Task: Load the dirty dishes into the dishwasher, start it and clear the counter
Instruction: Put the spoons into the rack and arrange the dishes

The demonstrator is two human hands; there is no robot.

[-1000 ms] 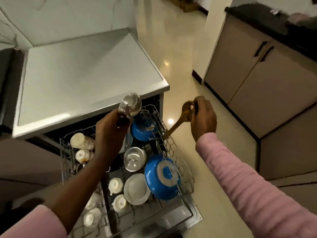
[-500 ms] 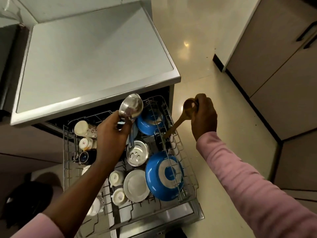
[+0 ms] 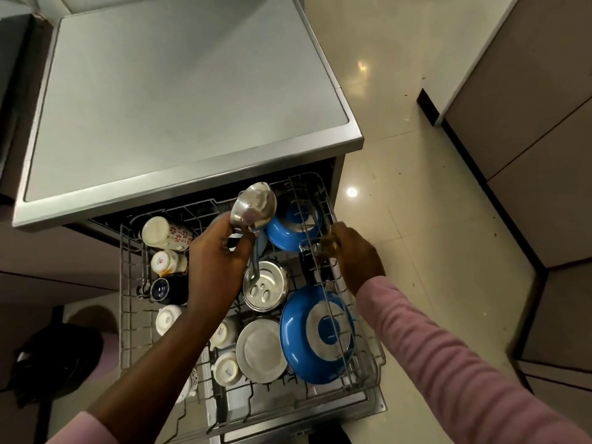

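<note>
**Two hands over a loaded rack**

The dishwasher [image 3: 192, 123] stands with its wire rack [image 3: 368, 363] pulled out toward the person, and both hands are over it. The left hand [image 3: 214, 267] is curled round the handle of a steel ladle [image 3: 254, 205], holding it upright with the bowl at the top, above the back of the rack. The right hand [image 3: 355, 257] reaches down to the rack's right edge, fingers bent around something thin and brownish that is too blurred to name; I cannot tell for sure whether it grips it. Both arms wear pink sleeves [image 3: 448, 363].

Counting what sits in the rack: two blue bowls, one large blue bowl [image 3: 317, 334] tilted on its side at the front right, and one smaller blue bowl [image 3: 293, 232] at the back, just beside the ladle's bowl. Two steel pieces lie in the middle: a round steel lid [image 3: 266, 288] and, nearer the front, a flat steel plate [image 3: 261, 350] touching the large blue bowl. Down the left side runs a line of cups: a white flowered mug [image 3: 166, 233] at the back, a white cup with a red mark [image 3: 168, 262], a dark blue cup [image 3: 166, 288], then a plain white cup [image 3: 168, 318]. Two more white cups [image 3: 226, 370] sit by the plate, and another is partly hidden under the left forearm. That makes at least six cups in plain sight.

A black bag [image 3: 57, 360] lies on the floor to the left.
</note>
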